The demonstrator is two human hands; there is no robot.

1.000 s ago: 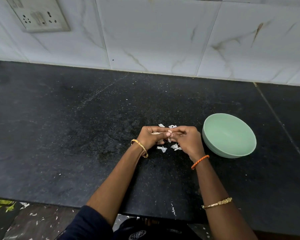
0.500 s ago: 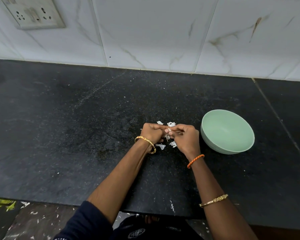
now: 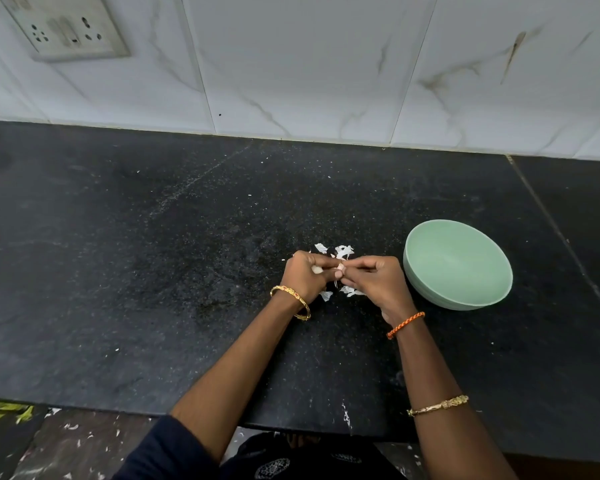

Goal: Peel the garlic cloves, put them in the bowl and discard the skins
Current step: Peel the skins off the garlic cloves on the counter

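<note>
Barely shifted from a second ago: left hand and right hand still meeting low over the counter, fingers of both curled in and pinching one garlic clove between them — only a small pale tip showing. Scattered around and under the hands, the same white skins, seemingly no more than before. Just right of the right hand, touching nothing, the green bowl, with no clove visible inside. Judging by that, peeling of this clove still under way — no drop into the bowl yet, skins still to be gathered and discarded.
</note>
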